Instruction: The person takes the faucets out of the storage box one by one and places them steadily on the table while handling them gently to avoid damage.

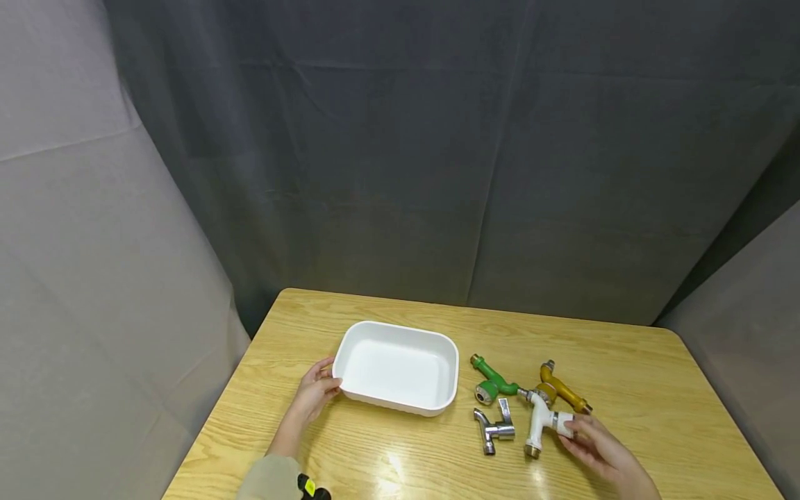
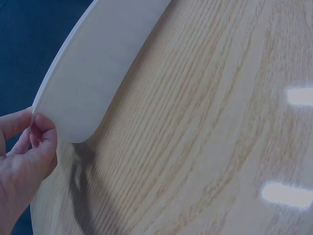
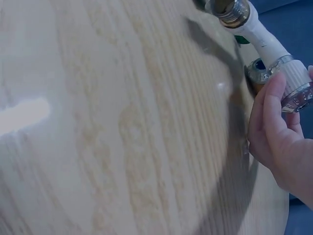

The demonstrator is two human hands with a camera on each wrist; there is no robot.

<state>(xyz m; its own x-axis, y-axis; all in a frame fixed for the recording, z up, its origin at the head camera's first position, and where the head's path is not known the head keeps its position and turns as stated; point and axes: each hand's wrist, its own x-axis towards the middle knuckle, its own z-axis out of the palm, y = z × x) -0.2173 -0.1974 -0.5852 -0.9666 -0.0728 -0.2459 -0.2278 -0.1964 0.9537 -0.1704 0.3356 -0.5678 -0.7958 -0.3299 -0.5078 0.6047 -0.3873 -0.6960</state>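
My left hand pinches the left rim of a white rectangular tray between thumb and fingers. The left wrist view shows the same hand at the corner of the tray. On the right, my right hand grips the round handle end of a white faucet. In the right wrist view the thumb and fingers hold the ribbed knob of the white faucet, its brass threaded end pointing away. A green faucet, a yellow faucet and a chrome faucet lie close by.
All of this is on a light wooden table with rounded corners. Dark grey cloth hangs behind it, and pale grey cloth hangs at the left side. The tray stands left of the faucets.
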